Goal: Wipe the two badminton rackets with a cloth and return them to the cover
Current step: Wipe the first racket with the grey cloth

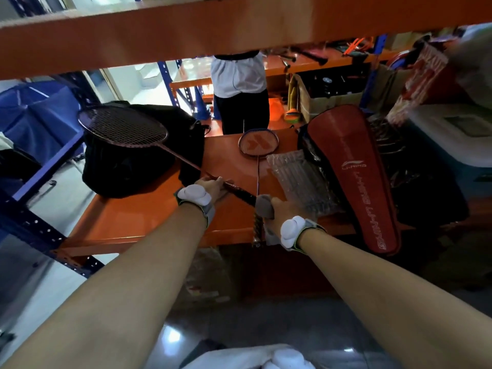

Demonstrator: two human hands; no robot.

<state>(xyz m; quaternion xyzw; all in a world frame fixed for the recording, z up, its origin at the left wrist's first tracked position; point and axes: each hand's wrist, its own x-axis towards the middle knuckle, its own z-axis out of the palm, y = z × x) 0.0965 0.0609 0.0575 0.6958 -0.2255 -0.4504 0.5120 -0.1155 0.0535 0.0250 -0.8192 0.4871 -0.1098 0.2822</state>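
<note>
A sports-gear storeroom: orange-and-blue metal racking (34,225), a cardboard box (327,102) of equipment, bagged goods crowding shelves.

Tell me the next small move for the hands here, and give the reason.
Probably slide the right hand, which grips the grey cloth, up along the dark racket shaft toward the head. The left hand holds that shaft steady, the cloth sits near the handle, and both rackets lie outside the red cover, so wiping looks unfinished.
</note>
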